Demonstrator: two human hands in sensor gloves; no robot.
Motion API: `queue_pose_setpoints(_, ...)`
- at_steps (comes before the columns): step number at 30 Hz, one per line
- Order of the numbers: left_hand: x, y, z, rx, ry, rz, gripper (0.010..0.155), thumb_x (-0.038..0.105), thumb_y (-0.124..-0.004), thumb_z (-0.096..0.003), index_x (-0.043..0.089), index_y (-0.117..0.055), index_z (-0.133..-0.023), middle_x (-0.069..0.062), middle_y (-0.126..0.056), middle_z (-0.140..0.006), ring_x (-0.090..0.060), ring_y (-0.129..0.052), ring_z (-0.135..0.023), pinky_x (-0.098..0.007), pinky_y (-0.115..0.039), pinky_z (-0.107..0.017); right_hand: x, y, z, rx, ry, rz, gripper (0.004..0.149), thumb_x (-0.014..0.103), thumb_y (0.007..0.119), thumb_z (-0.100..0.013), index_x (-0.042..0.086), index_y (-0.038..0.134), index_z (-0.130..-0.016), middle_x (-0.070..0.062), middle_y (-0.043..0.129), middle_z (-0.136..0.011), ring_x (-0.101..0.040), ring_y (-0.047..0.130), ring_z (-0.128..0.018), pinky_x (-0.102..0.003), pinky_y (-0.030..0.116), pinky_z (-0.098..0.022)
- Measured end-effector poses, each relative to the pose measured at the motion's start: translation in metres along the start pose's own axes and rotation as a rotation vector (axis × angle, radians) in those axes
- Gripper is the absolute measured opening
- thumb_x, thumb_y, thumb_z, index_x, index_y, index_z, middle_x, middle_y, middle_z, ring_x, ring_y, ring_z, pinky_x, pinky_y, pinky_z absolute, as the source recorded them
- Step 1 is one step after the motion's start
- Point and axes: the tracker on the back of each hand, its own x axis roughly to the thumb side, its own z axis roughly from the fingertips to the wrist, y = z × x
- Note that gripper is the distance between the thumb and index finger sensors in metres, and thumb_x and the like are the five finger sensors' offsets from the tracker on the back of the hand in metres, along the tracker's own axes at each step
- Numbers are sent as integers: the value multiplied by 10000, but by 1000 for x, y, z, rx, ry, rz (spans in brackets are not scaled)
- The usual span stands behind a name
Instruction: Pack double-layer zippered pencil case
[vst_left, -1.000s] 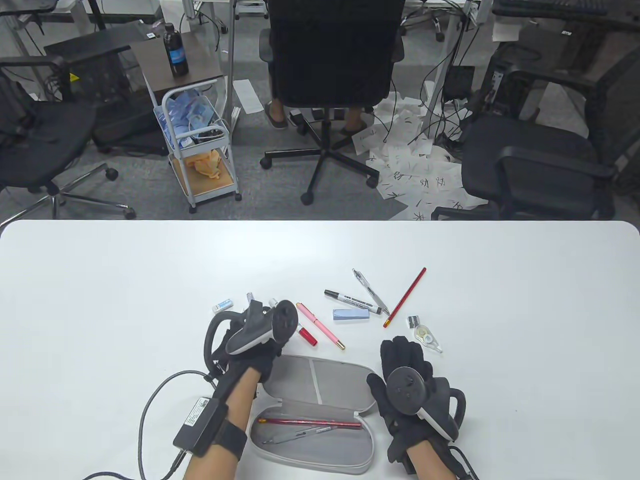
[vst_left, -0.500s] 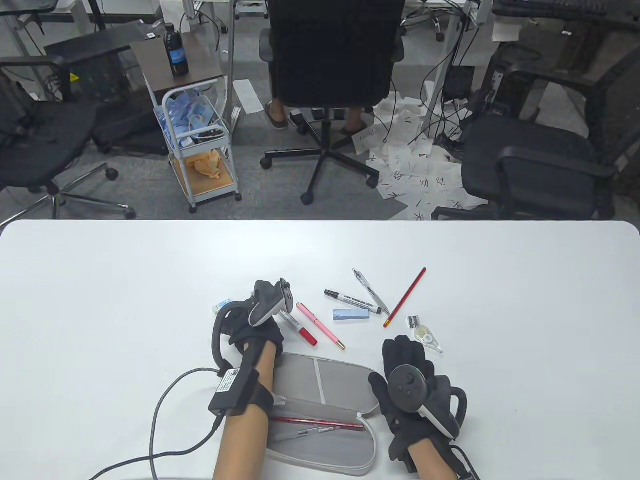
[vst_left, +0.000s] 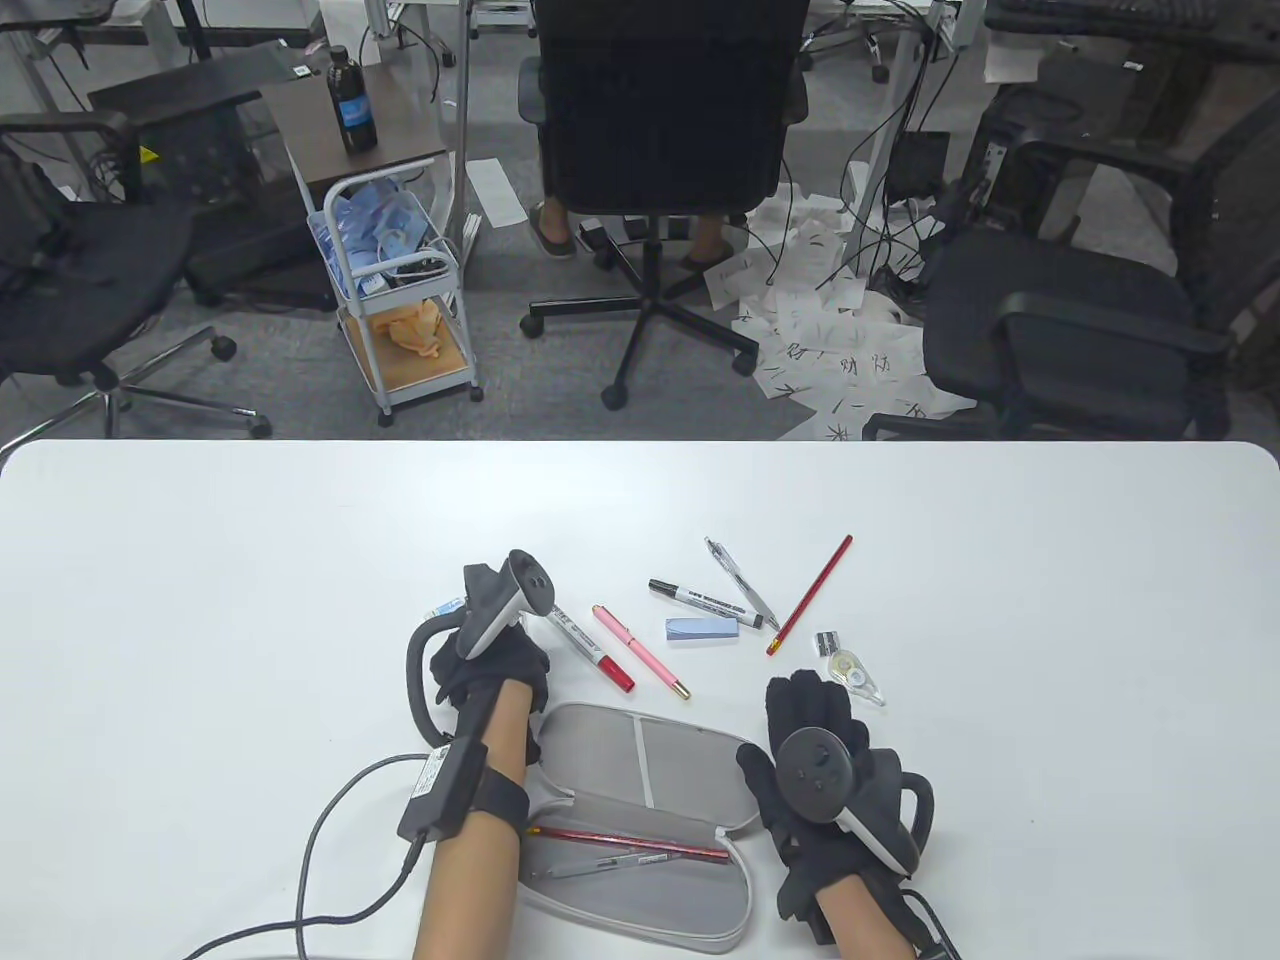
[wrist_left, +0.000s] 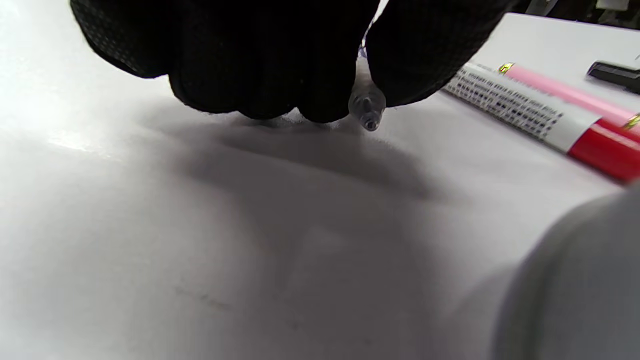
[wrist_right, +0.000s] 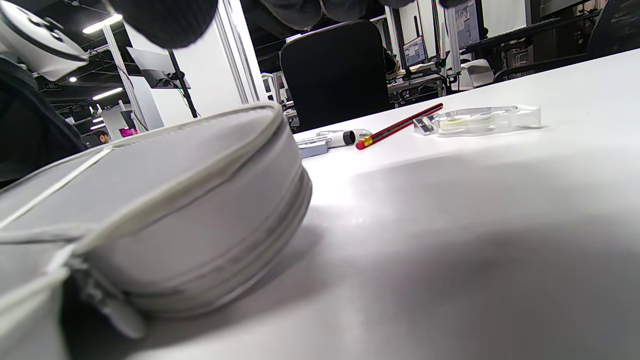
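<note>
Two curled fingers (wrist_left: 240, 60) around pen tip (wrist_left: 369, 111).

We see only clear plastic pen tip (wrist_left: 369, 111); barrel hidden under black-gloved left hand (wrist_left: 260, 55). Small white label (vst_left: 445, 606): text illegible.

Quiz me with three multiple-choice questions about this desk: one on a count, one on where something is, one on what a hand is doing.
1. Items showing inside the open pencil case: A none; B two; C five.
2. The pink pen lies: A on the table beyond it; B inside it; C on a chair.
3. The left hand: A lies flat; B pulls a zipper; C pinches a clear pen.
Answers: B, a red pencil and a grey pen; A, it lies past the lid; C, the left wrist view shows fingers closed on it.
</note>
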Motion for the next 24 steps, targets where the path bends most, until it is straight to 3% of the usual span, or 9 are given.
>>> queue_pose_setpoints(5,-13,30,33,78,-127,36,471,425,-876,-550,55,-925,-836,-204,-918,-822,-396,-902,-709,-663,-718,-638,0,0,-2,-1,-1,-1,712,510,571,-519,159,330,-1090,-156,271,-1162,-403,266,-1007,-564,355,-698)
queue_pose_setpoints(7,-14,39,54,107,-252,47,472,427,-876,-549,59,-920,-840,-204,-913,-826,-396,-897,-714,-662,-714,-642,0,-1,-2,-3,-3,-2,712,510,571,-519,160,330,-1090,-157,270,-1162,-403,266,-1007,-564,355,-698)
queue_pose_setpoints(9,-10,38,87,121,-477,32,470,415,-879,-549,57,-914,-850,-205,-899,-843,-404,-882,-729,-668,-697,-650,1,-2,-2,-9,-6,-2,713,510,571,-519,159,330,-1090,-155,271,-1162,-402,266,-1007,-564,355,-698)
queue_pose_setpoints(13,-4,6,143,151,-902,-180,451,384,-879,-545,89,-898,-885,-177,-870,-900,-401,-847,-782,-688,-634,-697,1,-1,-2,-11,-8,-5,711,509,571,-518,160,331,-1089,-154,271,-1162,-399,268,-1008,-563,356,-698)
queue_pose_setpoints(16,-2,-30,165,105,-1072,-362,440,421,-867,-535,154,-904,-882,-116,-896,-904,-351,-880,-795,-658,-664,-708,0,-1,-1,-12,-8,-3,711,510,571,-518,160,332,-1089,-155,272,-1161,-400,269,-1007,-563,357,-698)
queue_pose_setpoints(19,0,-61,171,57,-1071,-421,435,377,-865,-543,139,-871,-908,-129,-838,-952,-381,-812,-846,-673,-617,-722,1,-1,0,-8,-6,1,707,506,572,-520,163,334,-1090,-154,272,-1162,-400,267,-1007,-563,354,-698)
queue_pose_setpoints(24,3,-82,170,93,-1075,-534,433,391,-855,-536,165,-863,-905,-107,-831,-958,-371,-805,-855,-647,-629,-718,1,-1,1,-10,-8,4,707,507,571,-519,163,334,-1090,-153,272,-1162,-399,267,-1007,-562,353,-698)
